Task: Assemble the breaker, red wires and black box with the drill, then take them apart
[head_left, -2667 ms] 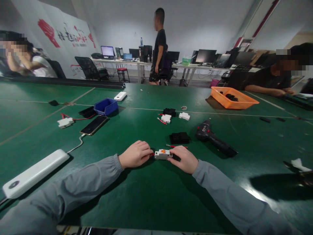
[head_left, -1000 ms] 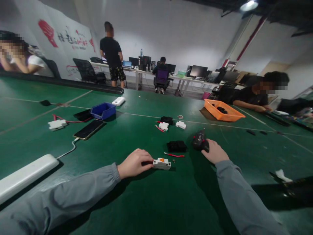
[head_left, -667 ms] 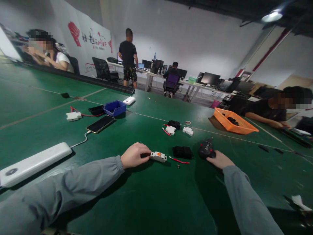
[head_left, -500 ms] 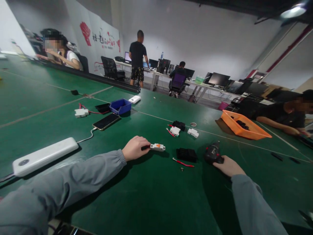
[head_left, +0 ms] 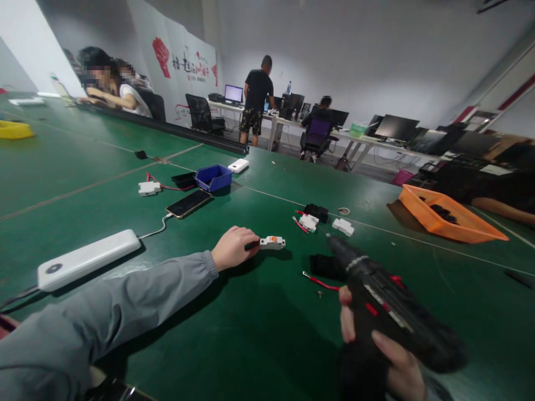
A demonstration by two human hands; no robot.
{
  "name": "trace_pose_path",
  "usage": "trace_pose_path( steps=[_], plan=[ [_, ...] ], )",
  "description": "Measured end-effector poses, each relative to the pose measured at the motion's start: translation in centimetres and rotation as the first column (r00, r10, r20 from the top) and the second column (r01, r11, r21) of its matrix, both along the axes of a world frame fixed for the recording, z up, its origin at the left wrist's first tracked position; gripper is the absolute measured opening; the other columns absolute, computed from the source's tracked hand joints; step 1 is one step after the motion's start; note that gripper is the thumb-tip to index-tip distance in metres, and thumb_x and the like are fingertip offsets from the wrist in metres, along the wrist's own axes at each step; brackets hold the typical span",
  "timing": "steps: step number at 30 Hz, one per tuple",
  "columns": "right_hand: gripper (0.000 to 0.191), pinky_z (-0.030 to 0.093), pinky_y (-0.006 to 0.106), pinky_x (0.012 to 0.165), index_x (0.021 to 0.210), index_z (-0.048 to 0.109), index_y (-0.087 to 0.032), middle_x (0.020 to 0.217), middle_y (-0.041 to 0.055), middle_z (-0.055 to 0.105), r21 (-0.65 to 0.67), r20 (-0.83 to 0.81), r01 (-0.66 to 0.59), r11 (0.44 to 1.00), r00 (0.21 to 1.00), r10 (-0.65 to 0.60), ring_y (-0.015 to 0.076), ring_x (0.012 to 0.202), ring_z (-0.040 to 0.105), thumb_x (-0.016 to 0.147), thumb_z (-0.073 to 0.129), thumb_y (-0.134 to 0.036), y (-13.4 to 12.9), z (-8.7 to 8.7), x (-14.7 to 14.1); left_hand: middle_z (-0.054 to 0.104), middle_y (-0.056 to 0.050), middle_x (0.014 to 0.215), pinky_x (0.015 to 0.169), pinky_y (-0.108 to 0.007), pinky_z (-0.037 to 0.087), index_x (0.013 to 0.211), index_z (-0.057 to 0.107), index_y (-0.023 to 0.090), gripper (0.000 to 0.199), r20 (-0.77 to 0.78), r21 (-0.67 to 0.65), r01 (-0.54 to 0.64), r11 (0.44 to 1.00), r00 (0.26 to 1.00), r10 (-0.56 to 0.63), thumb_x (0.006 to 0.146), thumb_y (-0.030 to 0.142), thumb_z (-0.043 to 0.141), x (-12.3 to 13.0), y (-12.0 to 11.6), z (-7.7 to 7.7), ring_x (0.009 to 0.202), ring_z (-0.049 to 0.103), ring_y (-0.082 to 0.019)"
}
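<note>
My left hand [head_left: 234, 248] pinches one end of a small white circuit breaker [head_left: 273, 243] with an orange lever, at the table surface. In my right hand [head_left: 393, 356] is a black and red cordless screwdriver [head_left: 387, 292], raised and blurred, its tip pointing up and left. Between the hands lie a black block [head_left: 324, 266], partly behind the screwdriver, a red wire [head_left: 320, 282] with a metal lug, and a tiny screw [head_left: 320, 294]. Farther back are a white breaker with red wires [head_left: 308, 223] and another white breaker [head_left: 343, 226].
An orange tray [head_left: 451, 220] with black parts stands at the right. To the left are a blue bin [head_left: 214, 178], a phone [head_left: 190, 204] cabled to a white power bank [head_left: 90, 259], and a wired breaker [head_left: 149, 188]. Other people [head_left: 258, 92] are beyond the table.
My right hand has lifted the screwdriver from the table and brought it nearer to me, tip turned up and left. My left hand still holds the breaker. The view has shifted slightly.
</note>
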State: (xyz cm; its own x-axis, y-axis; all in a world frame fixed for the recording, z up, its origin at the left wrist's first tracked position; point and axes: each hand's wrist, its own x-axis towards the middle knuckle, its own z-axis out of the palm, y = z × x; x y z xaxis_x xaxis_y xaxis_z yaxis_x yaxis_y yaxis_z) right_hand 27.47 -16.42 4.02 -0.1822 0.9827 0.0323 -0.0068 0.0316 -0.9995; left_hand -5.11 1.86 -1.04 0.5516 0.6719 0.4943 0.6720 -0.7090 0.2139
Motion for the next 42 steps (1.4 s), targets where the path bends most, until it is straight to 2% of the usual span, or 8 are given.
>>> trace_pose_path(
  steps=[2,3,5,7,12,16,22,42],
  plan=[
    [0.05,0.038,0.034,0.053,0.121,0.048,-0.023,0.071,0.005,0.055,-0.057,-0.2,-0.103,0.993,0.976,0.09,0.0188,0.056,0.047,0.084,0.052,-0.058,-1.5,-0.6,-2.2,0.071,-0.003,0.094,0.076,-0.034,0.039,0.098,0.068,0.022,0.016,-0.026,0.06,-0.011,0.998,1.0,0.013,0.089,0.029,0.057,-0.1,0.0,0.1,0.085,0.063,-0.017],
    [0.048,0.037,0.032,0.053,0.117,0.052,-0.022,0.067,0.0042,0.055,-0.078,-0.246,-0.139,0.987,0.962,0.116,0.0175,0.054,0.046,0.085,0.052,-0.057,-1.9,-0.9,-2.9,0.071,-0.003,0.094,0.076,-0.034,0.039,0.098,0.068,0.022,0.017,-0.037,0.094,-0.018,0.995,0.999,0.021,0.09,0.029,0.055,-0.1,0.0,0.1,0.085,0.063,-0.017],
    [0.044,0.038,0.031,0.055,0.11,0.056,-0.019,0.065,0.0034,0.055,-0.122,-0.283,-0.222,0.967,0.942,0.18,0.0163,0.055,0.048,0.085,0.054,-0.056,-2.3,-1.6,-3.5,0.072,-0.004,0.094,0.077,-0.035,0.039,0.097,0.068,0.022,0.018,-0.056,0.151,-0.025,0.988,0.998,0.033,0.092,0.029,0.053,0.0,0.0,0.3,0.085,0.062,-0.018],
    [0.045,0.04,0.031,0.059,0.109,0.057,-0.018,0.067,0.0035,0.057,-0.13,-0.271,-0.243,0.961,0.941,0.201,0.0158,0.057,0.05,0.085,0.056,-0.056,-2.2,-2.1,-3.5,0.072,-0.004,0.095,0.078,-0.035,0.039,0.099,0.068,0.022,0.018,-0.081,0.187,-0.009,0.982,0.996,0.025,0.093,0.028,0.052,0.2,-0.2,0.4,0.086,0.063,-0.018],
    [0.05,0.045,0.032,0.066,0.112,0.058,-0.016,0.066,0.0031,0.059,-0.113,-0.224,-0.245,0.963,0.95,0.216,0.0172,0.064,0.055,0.083,0.061,-0.056,-1.4,-2.7,-3.0,0.072,-0.005,0.097,0.08,-0.036,0.041,0.102,0.067,0.022,0.018,-0.139,0.215,0.065,0.974,0.99,-0.035,0.093,0.026,0.052,0.7,-1.1,0.7,0.089,0.063,-0.018],
    [0.049,0.045,0.029,0.06,0.107,0.06,-0.014,0.075,0.0035,0.061,-0.136,-0.263,-0.218,0.966,0.948,0.176,0.0131,0.058,0.055,0.081,0.065,-0.056,-1.1,-2.9,-3.2,0.072,-0.004,0.099,0.08,-0.036,0.042,0.104,0.066,0.022,0.017,-0.16,0.223,0.099,0.97,0.985,-0.064,0.094,0.027,0.053,0.9,-1.6,0.9,0.09,0.063,-0.018],
    [0.047,0.045,0.027,0.056,0.098,0.06,-0.014,0.069,0.001,0.059,-0.19,-0.295,-0.239,0.952,0.939,0.177,0.0116,0.053,0.055,0.078,0.067,-0.056,-1.4,-3.1,-3.6,0.072,-0.004,0.096,0.078,-0.036,0.043,0.102,0.067,0.022,0.017,-0.164,0.238,0.096,0.967,0.985,-0.057,0.093,0.028,0.054,1.0,-1.8,1.0,0.087,0.064,-0.018],
    [0.048,0.043,0.029,0.06,0.103,0.058,-0.015,0.063,0.0007,0.059,-0.191,-0.247,-0.224,0.956,0.953,0.174,0.0129,0.054,0.054,0.081,0.063,-0.057,-1.8,-3.1,-3.6,0.072,-0.005,0.098,0.078,-0.036,0.043,0.103,0.067,0.022,0.018,-0.161,0.228,0.129,0.965,0.983,-0.093,0.093,0.028,0.053,1.1,-1.9,1.0,0.089,0.064,-0.019]
  ],
)
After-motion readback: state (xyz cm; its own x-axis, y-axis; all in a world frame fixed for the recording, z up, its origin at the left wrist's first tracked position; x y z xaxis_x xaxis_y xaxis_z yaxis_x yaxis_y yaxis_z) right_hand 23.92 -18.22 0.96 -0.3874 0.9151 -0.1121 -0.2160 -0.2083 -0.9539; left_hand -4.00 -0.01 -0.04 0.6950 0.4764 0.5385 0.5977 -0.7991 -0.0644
